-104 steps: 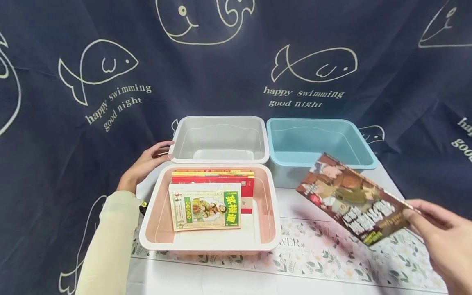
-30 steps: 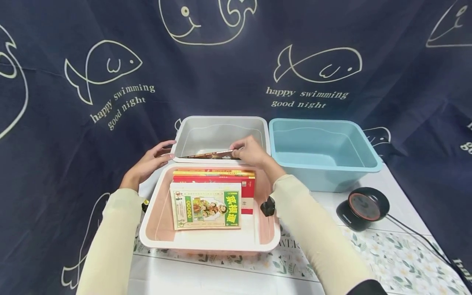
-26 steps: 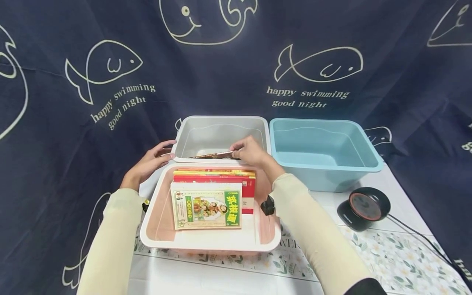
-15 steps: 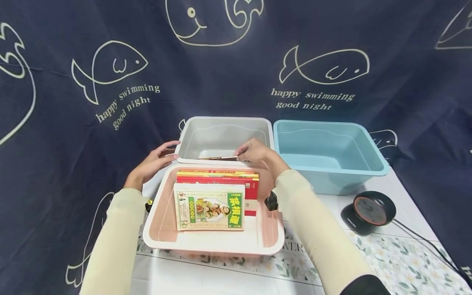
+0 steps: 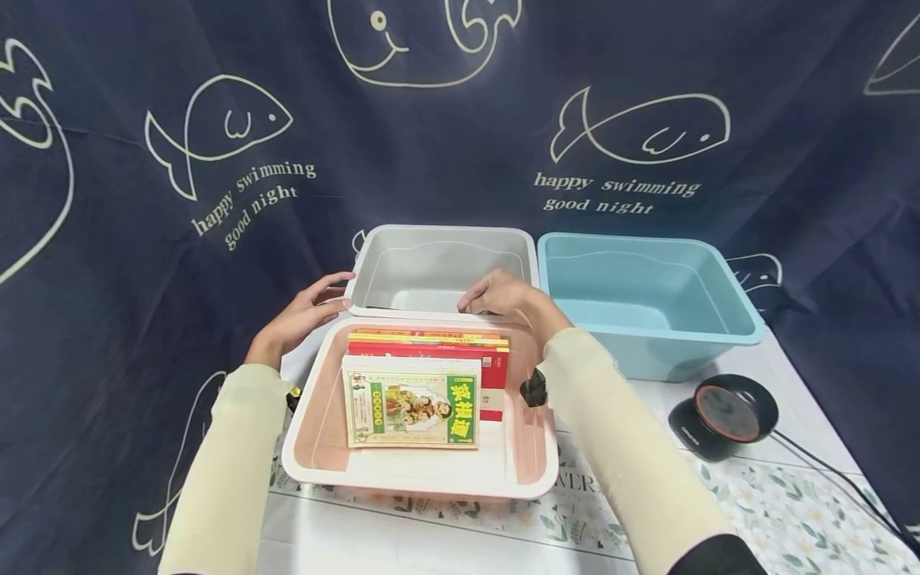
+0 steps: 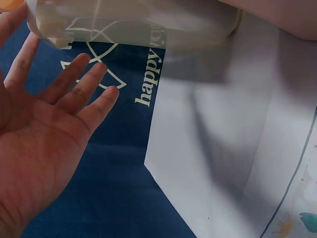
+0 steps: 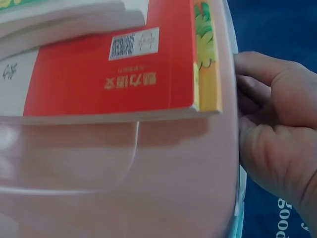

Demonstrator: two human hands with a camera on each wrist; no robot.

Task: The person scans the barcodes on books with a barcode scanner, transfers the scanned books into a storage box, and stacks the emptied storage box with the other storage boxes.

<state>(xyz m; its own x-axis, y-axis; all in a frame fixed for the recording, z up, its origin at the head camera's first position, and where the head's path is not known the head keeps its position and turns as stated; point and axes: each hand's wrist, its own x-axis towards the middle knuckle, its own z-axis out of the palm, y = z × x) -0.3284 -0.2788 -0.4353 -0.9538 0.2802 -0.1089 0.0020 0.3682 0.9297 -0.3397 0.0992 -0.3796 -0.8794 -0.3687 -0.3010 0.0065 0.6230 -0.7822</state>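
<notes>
My right hand point(image 5: 501, 294) reaches into the grey bin point(image 5: 442, 231) by its front wall, fingers curled in a pinch on a brown comic book. The bin's front wall hides most of that book; a thin dark edge point(image 5: 384, 309) shows. In the right wrist view, the right hand point(image 7: 280, 119) is curled behind the pink bin's wall, its fingertips hidden. My left hand point(image 5: 305, 315) rests loosely spread fingers against the grey bin's left rim. The left wrist view shows this hand point(image 6: 44, 129) with extended fingers, gripping nothing.
In front stands a pink bin point(image 5: 420, 489) holding several upright books, including a green-and-cream book point(image 5: 413, 403) and a red book point(image 5: 494, 375). A blue bin point(image 5: 650, 359) stands at the right. Nearby is a black round device point(image 5: 726, 415) with a cable.
My right hand brought the brown comic book from the right into the grey bin and lowered it along the front wall until nearly out of sight. My left hand stayed on the rim.
</notes>
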